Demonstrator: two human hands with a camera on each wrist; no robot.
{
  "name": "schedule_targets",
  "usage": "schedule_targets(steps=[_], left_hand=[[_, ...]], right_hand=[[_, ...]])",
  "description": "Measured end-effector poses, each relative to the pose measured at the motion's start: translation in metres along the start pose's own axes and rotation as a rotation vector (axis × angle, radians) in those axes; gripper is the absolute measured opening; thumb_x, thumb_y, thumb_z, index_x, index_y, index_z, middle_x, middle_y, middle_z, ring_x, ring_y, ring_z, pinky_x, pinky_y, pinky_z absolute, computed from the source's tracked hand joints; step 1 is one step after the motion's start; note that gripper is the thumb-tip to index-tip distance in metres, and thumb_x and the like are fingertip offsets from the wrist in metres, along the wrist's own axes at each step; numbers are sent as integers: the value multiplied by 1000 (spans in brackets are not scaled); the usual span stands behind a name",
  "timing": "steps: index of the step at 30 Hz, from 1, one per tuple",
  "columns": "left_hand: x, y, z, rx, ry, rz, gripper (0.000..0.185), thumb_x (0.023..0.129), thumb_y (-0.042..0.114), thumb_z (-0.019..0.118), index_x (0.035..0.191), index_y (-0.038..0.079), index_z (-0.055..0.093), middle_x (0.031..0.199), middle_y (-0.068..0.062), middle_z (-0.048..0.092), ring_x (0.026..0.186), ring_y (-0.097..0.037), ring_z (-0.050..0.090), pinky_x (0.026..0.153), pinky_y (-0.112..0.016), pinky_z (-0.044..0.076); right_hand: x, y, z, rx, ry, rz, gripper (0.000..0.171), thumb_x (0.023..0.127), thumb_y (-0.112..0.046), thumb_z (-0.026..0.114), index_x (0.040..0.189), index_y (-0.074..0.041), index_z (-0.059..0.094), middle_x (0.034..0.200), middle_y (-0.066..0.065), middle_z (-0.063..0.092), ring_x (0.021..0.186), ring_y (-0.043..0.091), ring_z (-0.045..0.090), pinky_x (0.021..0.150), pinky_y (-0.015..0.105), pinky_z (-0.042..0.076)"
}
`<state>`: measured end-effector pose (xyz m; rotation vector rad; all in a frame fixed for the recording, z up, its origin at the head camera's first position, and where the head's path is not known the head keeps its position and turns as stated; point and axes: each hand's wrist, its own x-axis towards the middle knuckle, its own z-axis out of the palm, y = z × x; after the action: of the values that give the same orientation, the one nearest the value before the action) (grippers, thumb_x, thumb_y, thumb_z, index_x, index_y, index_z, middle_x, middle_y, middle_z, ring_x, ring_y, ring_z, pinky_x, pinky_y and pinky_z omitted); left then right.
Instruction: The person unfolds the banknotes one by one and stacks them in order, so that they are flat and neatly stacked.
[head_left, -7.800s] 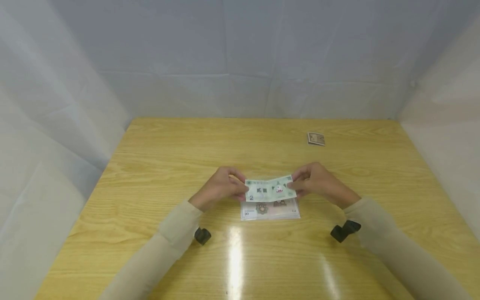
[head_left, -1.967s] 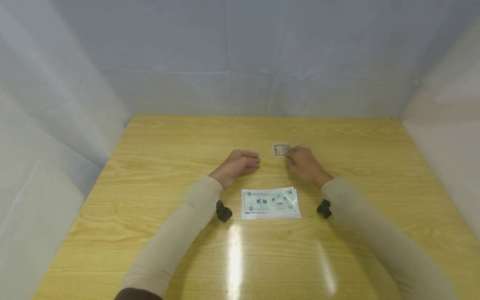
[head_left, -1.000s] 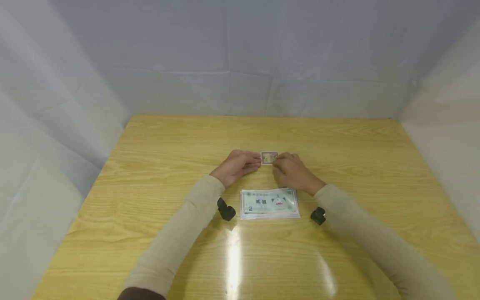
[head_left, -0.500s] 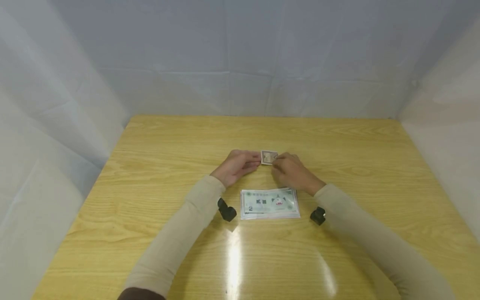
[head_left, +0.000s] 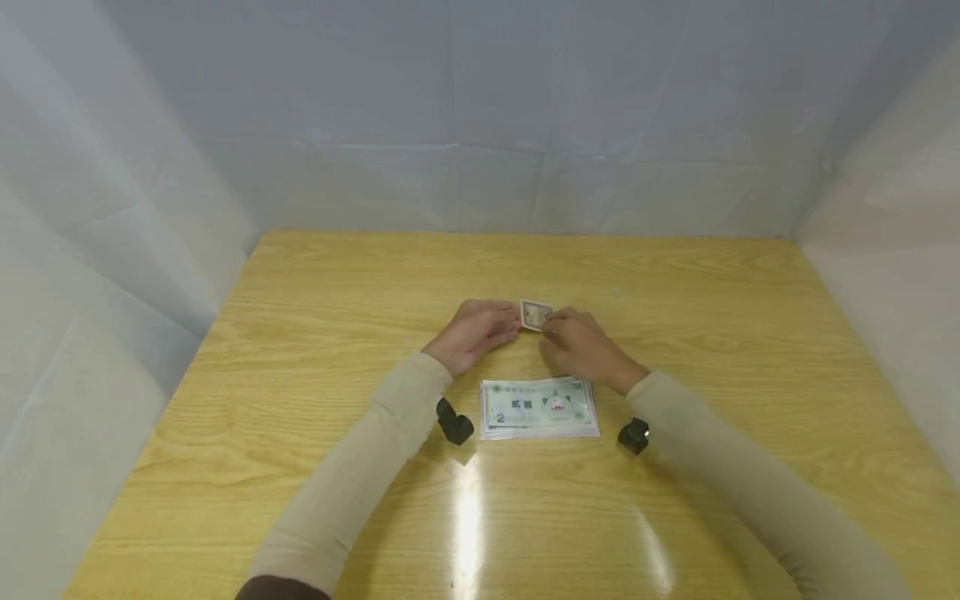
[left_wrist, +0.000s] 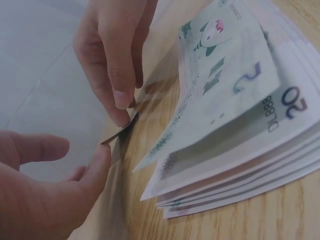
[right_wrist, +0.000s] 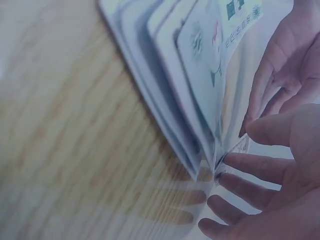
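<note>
The right hand (head_left: 581,350) pinches one edge of a small folded banknote (head_left: 535,316) just beyond the stack of banknotes (head_left: 540,407), and the left hand (head_left: 474,332) meets the note's other edge with its fingertips; from the left wrist view the note stands tilted up off the table (head_left: 337,283), caught between a left fingertip (left_wrist: 102,152) and a right fingertip (left_wrist: 121,102). Both hands look closed lightly on the note rather than relaxed, though the right hand's thumb is hidden.

By my reading, the step in hand is opening this folded note. The next move likely calls for parting its layers with the fingertips while the opposite edge is held, then flattening it.

Counted: one folded note beyond the stack; one stack, its top sheet a green note marked 2, with a note marked 20 beneath it; its exact number of sheets cannot be told. Two black wrist cameras, one (head_left: 454,422) just left of the stack, one (head_left: 633,436) just right of it.
</note>
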<state>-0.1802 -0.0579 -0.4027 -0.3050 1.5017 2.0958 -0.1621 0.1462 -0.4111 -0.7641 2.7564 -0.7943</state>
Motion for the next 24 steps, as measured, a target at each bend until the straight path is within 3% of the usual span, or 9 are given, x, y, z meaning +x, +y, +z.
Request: schedule_targets(steps=[5,8,14,24], left_hand=[[0,0,0,-6,-28,0,44,101,-4,51,144,-12,43,140,-27,54,131,-35,54,110,-36,49],[-1,0,-1,0,-68,0,39,102,-3,51,140,-12,49,139,-27,55,130,-36,55,111,-37,48],[-3,-1,0,-4,-106,1,36,103,1,54,137,-11,53,137,-28,57,128,-36,58,106,-35,52],[-4,-1,1,-4,-118,5,34,104,6,56,134,-9,57,131,-24,61,109,-24,66,103,-30,54]], right_hand=[[1,-4,1,74,22,10,36,99,-9,61,128,12,61,135,30,58,128,42,54,114,55,42],[0,-7,0,148,13,63,37,100,-11,61,131,9,60,138,28,57,128,40,55,111,54,46],[-2,-11,-2,228,-8,132,38,102,-16,58,135,3,59,142,22,56,131,38,53,110,54,46],[-1,-12,-3,278,47,89,35,103,-14,57,135,1,61,142,19,57,136,37,50,115,53,41]])
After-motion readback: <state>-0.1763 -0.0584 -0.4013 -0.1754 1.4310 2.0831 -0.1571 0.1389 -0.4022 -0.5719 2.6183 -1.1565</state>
